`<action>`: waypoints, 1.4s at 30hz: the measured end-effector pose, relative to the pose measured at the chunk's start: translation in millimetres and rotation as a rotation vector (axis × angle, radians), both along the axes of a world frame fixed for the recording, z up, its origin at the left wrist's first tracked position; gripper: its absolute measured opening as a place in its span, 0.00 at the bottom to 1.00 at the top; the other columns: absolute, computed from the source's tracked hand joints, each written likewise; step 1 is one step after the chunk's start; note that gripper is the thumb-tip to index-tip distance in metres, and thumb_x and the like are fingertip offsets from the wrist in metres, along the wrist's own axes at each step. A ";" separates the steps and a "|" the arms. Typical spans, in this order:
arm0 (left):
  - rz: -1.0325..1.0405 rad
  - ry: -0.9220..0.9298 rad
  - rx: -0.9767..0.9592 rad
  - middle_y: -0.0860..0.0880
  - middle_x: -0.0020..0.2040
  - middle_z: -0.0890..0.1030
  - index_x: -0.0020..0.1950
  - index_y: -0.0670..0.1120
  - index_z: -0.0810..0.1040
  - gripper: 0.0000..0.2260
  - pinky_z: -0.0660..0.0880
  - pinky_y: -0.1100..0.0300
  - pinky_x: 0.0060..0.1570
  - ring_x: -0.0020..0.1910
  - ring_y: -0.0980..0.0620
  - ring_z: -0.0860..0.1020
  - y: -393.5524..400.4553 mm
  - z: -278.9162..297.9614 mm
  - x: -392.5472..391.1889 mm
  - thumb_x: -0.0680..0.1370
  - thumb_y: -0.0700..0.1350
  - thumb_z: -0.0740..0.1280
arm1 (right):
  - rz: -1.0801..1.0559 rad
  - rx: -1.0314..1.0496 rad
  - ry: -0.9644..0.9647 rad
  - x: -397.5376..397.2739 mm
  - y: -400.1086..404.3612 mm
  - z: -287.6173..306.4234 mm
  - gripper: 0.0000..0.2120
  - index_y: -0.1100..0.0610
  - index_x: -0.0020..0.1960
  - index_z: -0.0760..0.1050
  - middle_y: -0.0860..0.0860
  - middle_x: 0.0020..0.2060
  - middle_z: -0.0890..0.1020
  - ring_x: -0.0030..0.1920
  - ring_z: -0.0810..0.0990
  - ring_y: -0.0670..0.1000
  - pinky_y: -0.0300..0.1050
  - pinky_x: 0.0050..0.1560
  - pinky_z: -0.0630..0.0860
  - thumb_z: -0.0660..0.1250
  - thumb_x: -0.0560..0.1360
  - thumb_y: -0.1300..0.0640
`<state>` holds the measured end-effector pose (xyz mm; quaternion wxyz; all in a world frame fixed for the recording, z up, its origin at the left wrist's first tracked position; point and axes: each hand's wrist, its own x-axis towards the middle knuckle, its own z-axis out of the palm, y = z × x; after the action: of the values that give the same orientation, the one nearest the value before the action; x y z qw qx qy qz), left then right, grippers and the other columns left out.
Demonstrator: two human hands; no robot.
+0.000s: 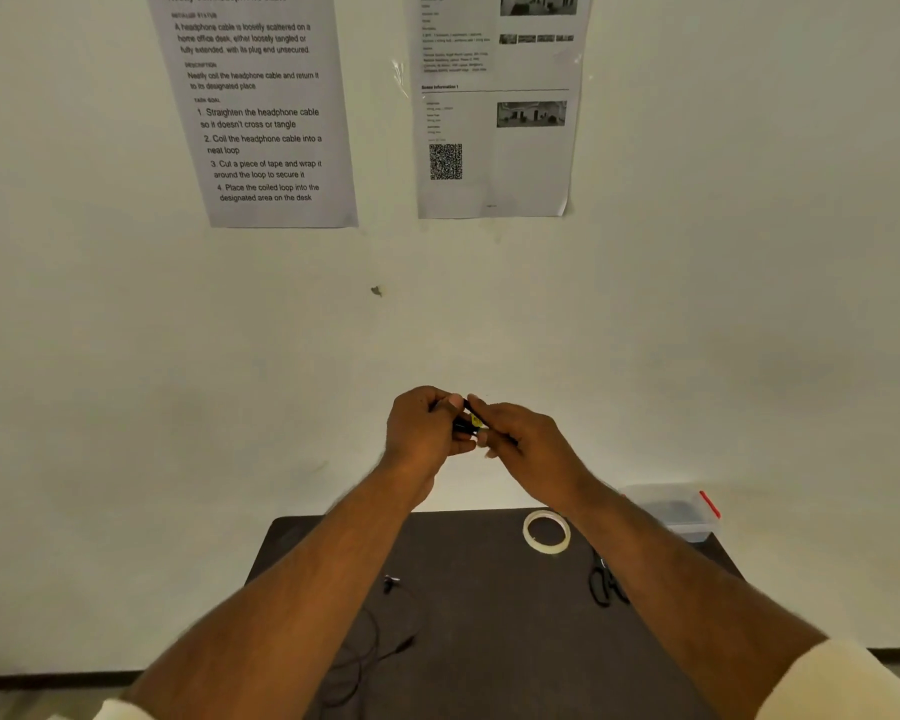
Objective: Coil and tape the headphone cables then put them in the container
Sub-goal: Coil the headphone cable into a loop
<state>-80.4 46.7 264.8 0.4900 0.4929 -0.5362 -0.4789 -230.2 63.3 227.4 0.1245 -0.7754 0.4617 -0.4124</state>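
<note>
Raised in front of the wall, my left hand and my right hand meet around a small black coiled headphone cable with a yellow spot on it. Both hands pinch it, and most of the coil is hidden by fingers. A second black headphone cable lies loose on the dark desk below my left forearm. A roll of clear tape lies flat at the desk's far edge. The clear container with a red clip stands at the far right corner, partly behind my right forearm.
Black scissors lie on the desk just left of my right forearm. Two printed sheets hang on the pale wall behind the desk. The desk is narrow, with wall on both sides.
</note>
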 end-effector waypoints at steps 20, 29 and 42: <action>-0.065 -0.457 -0.158 0.45 0.48 0.83 0.52 0.42 0.83 0.08 0.80 0.61 0.42 0.41 0.52 0.80 -8.8 -23.3 38.2 0.80 0.38 0.64 | -0.051 0.263 0.321 17.0 -7.4 10.5 0.12 0.59 0.57 0.79 0.57 0.42 0.82 0.38 0.79 0.53 0.47 0.39 0.77 0.60 0.81 0.57; -0.328 -1.300 -0.444 0.55 0.59 0.80 0.64 0.56 0.73 0.13 0.35 0.33 0.69 0.73 0.49 0.65 0.5 -13.9 15.8 0.83 0.47 0.53 | 0.004 0.495 0.045 5.5 -6.6 12.6 0.11 0.57 0.39 0.79 0.54 0.34 0.81 0.31 0.78 0.47 0.42 0.31 0.77 0.64 0.76 0.66; -0.611 -0.676 0.262 0.44 0.38 0.84 0.41 0.39 0.84 0.09 0.73 0.59 0.55 0.42 0.51 0.81 -15.1 -22.0 4.0 0.74 0.46 0.73 | 0.140 0.243 0.536 -28.2 6.9 -7.2 0.12 0.53 0.59 0.80 0.51 0.43 0.82 0.43 0.79 0.50 0.44 0.45 0.75 0.59 0.81 0.54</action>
<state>-76.5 31.6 242.8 0.0586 0.4986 -0.7210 -0.4776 -258.5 70.2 220.3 0.1182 -0.8659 0.4696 -0.1251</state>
